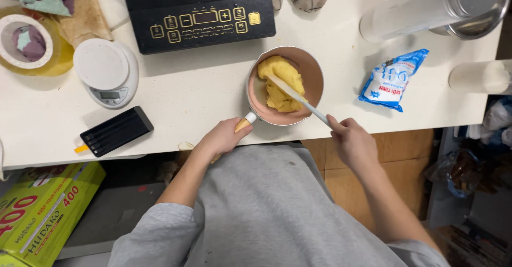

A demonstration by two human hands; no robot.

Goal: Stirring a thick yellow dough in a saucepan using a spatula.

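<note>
Two hands gripping: left [221,137] one saucepan [285,86] handle, right [352,139] one spatula [296,97].

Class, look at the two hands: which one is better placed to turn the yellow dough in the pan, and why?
Probably the right hand: it holds the spatula, whose blade lies on the dough. The left hand grips the pan handle.

Grey sweatshirt, sleeves pushed up, bare forearms

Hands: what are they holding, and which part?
The left hand grips the small pan by its wooden handle. The right hand holds the spatula by the end of its pale handle.
</note>
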